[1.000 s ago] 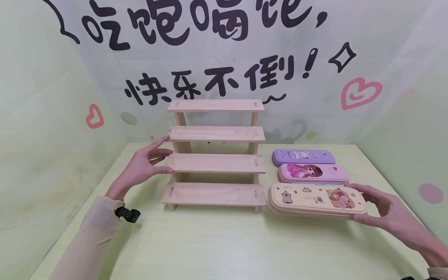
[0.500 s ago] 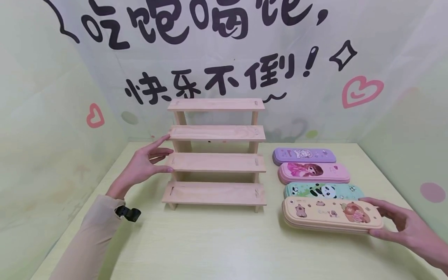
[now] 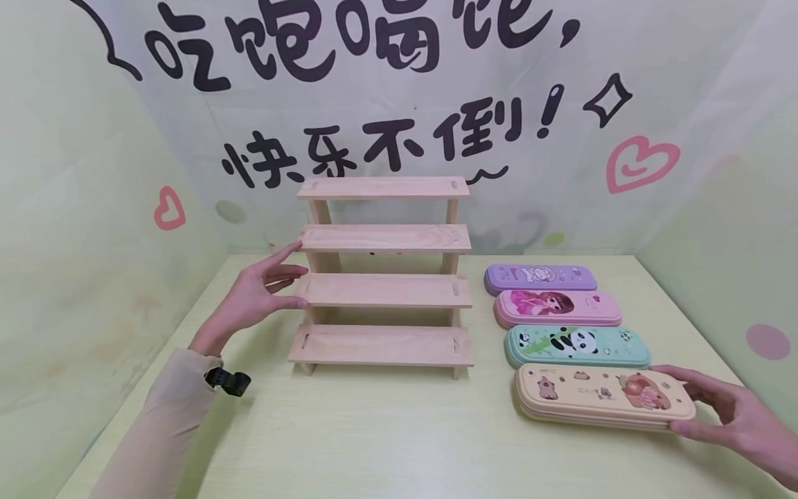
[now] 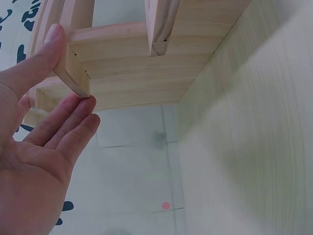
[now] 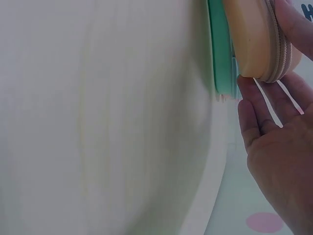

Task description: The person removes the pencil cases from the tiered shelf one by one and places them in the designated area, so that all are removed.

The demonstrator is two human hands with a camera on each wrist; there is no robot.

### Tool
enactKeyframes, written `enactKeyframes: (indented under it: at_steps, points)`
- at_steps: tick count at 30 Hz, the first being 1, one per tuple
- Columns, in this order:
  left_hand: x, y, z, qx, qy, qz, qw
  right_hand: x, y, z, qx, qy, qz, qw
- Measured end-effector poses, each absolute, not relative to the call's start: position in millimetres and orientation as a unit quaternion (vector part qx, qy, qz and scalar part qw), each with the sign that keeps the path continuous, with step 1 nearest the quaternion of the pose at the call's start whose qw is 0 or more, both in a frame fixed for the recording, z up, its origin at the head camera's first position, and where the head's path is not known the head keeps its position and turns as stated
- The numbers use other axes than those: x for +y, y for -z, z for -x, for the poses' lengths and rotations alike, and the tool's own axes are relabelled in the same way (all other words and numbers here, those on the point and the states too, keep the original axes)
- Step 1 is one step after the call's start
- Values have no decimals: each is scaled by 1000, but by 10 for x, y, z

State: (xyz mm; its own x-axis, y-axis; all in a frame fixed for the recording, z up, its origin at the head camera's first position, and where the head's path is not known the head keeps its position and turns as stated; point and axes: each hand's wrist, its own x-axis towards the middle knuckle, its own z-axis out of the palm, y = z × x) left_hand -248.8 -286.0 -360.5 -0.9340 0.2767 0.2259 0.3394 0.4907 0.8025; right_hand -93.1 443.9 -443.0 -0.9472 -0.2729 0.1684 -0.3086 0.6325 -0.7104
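Observation:
A four-step wooden display shelf (image 3: 386,290) stands in the middle of the table. At its left end my left hand (image 3: 252,294) holds on, thumb on the third board down and fingers at its back edge; the left wrist view shows the fingertips at the end of this board (image 4: 73,73). On the right, my right hand (image 3: 729,412) grips the right end of a cream zipped pencil case (image 3: 592,394) with cartoon animals, thumb in front and fingers behind. The case is tilted a little, close over the table. Its zip (image 5: 282,44) shows in the right wrist view.
Behind the cream case lie a green panda pencil case (image 3: 576,346), a pink one (image 3: 598,308) with a doll picture, and a purple one (image 3: 539,277), in a row. A printed cloth backdrop (image 3: 561,208) rises behind the table (image 3: 386,436).
My right hand has moved the cream pencil case right, toward me and lower, uncovering the green panda case. The left hand has stayed on the shelf.

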Motion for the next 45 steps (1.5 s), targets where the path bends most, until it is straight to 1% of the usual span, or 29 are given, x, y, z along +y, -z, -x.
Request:
enactKeyframes:
  at_steps: [5,12,28,36,45]
  points:
    - [-2866,3614,2493,-861,475,178,31,4506,4469,951,-909,-393,-141,7]
    - [-2866,3607,2487,-859,476,184,32,4534,4486,982,-903,-402,-152,-1]
    - [-2861,3599,2474,-860,473,188,31,4485,4469,1071,-911,-352,-206,58]
    - [-2861,3589,2474,-859,474,189,32,4485,4464,1114,-909,-342,-228,66]
    - [-2866,3582,2468,-862,470,189,28,4485,4451,1113,-911,-343,-220,66]
